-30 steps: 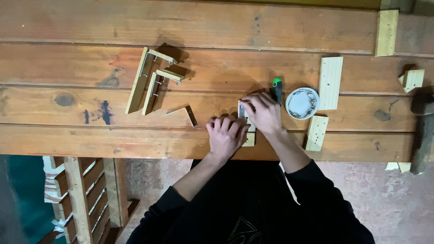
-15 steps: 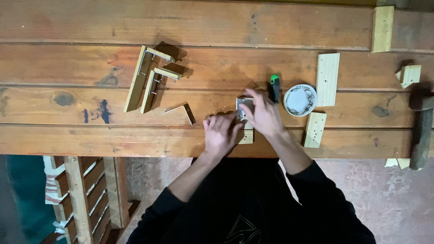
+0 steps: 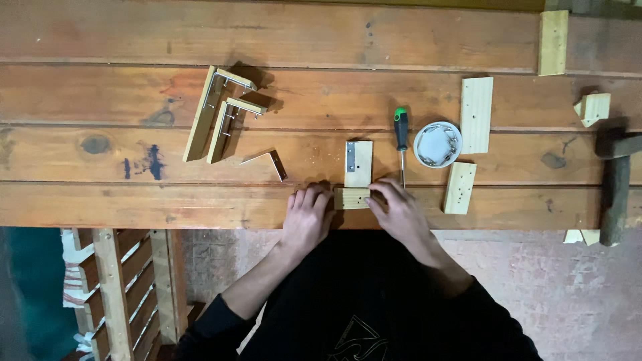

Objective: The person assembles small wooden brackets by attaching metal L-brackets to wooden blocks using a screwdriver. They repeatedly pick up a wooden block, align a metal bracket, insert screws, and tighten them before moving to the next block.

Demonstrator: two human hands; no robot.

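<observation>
Your 2 hands sit at the near edge of the wooden workbench [image 3: 100, 200], and the small wood block [image 3: 350, 198] lies right between them. Its long axis runs left to right, along the plank. Your left hand [image 3: 307, 215] presses against the block's left end with fingers loosely curled, knuckles up. Your right hand [image 3: 398, 212] meets the right end, fingertips bent onto it. Both hands touch the block and squeeze it from either side rather than lift it; neither is spread flat. Whether the thumbs reach under the block cannot be told from this angle.

Directly beyond the block, touching its far side, stands a second wood piece [image 3: 359, 164] with its long axis running away from you, so the 2 pieces form a T or L shape. A dark metal strip shows on its left face. Both hands are about equally near the joint.

Just to the right of that upright piece lies the screwdriver [image 3: 400, 140], green cap away from you, tip pointing toward your right hand, which is the nearer one. Beside it sits a white dish of screws [image 3: 437, 144]. A loose metal bracket [image 3: 270, 161] lies to the left, near your left hand.
</observation>
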